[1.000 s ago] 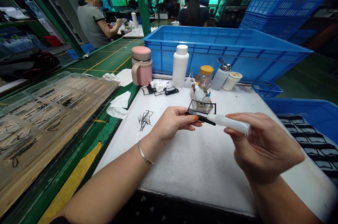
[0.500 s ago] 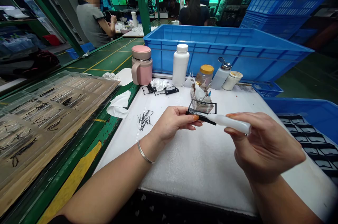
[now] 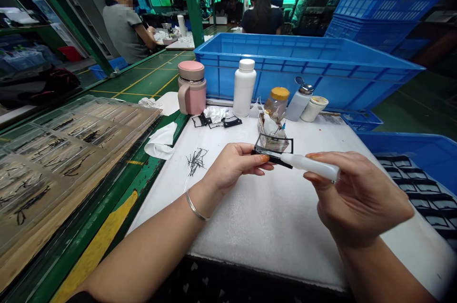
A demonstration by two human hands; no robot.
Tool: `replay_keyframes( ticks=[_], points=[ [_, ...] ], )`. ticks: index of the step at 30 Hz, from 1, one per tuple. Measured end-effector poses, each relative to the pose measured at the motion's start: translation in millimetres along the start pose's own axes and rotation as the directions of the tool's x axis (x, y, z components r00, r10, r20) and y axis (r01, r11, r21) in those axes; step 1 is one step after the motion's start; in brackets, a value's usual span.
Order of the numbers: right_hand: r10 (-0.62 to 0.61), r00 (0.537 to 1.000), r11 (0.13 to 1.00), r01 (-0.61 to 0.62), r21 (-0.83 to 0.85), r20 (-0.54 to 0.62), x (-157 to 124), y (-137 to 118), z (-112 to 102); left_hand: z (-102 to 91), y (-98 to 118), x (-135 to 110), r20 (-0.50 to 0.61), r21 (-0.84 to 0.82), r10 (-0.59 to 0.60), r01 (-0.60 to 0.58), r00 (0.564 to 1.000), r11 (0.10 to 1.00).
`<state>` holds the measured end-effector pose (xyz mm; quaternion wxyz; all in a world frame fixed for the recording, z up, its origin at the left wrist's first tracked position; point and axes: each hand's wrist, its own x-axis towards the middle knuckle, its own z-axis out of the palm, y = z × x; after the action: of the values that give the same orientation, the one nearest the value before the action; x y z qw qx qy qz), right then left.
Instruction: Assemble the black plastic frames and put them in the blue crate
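Observation:
My left hand (image 3: 232, 169) pinches the near edge of a thin black rectangular frame (image 3: 274, 144), which looks like a bezel with clear film across it. My right hand (image 3: 357, 193) grips a white pen-shaped plastic tool (image 3: 310, 166). Its dark tip meets the frame's near black edge, just past my left fingertips. Behind the frame stands a small clear box (image 3: 269, 131) holding white items, and the frame partly overlaps it in view. Part of the frame's edge is hidden by my left fingers.
A white foam mat (image 3: 264, 227) lies under my hands, with thin black strips (image 3: 196, 161) on it. A pink mug, white bottles and a jar stand before a blue crate (image 3: 307, 70). Trays of black parts lie on both sides. A co-worker (image 3: 123, 27) sits back left.
My hands and the frame stay almost where they were. The co-worker at back left has drawn their hands in closer to their body.

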<state>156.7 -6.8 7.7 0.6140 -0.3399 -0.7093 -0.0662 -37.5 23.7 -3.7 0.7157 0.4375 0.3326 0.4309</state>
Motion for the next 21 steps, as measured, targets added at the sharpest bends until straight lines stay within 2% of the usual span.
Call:
replay_keyframes(
  ticks=[17, 21],
  points=[
    [0.020, 0.999, 1.000, -0.019, 0.021, -0.045, 0.6, -2.4, -1.7, -0.6, 2.5, -1.8, -0.010, 0.009, 0.010, -0.010, 1.000, 1.000],
    [-0.015, 0.996, 1.000, 0.017, 0.019, -0.093, 1.7, -2.3, -4.9, -0.8, 4.5, -2.4, -0.025, 0.026, 0.016, -0.015, 1.000, 1.000]
  ],
)
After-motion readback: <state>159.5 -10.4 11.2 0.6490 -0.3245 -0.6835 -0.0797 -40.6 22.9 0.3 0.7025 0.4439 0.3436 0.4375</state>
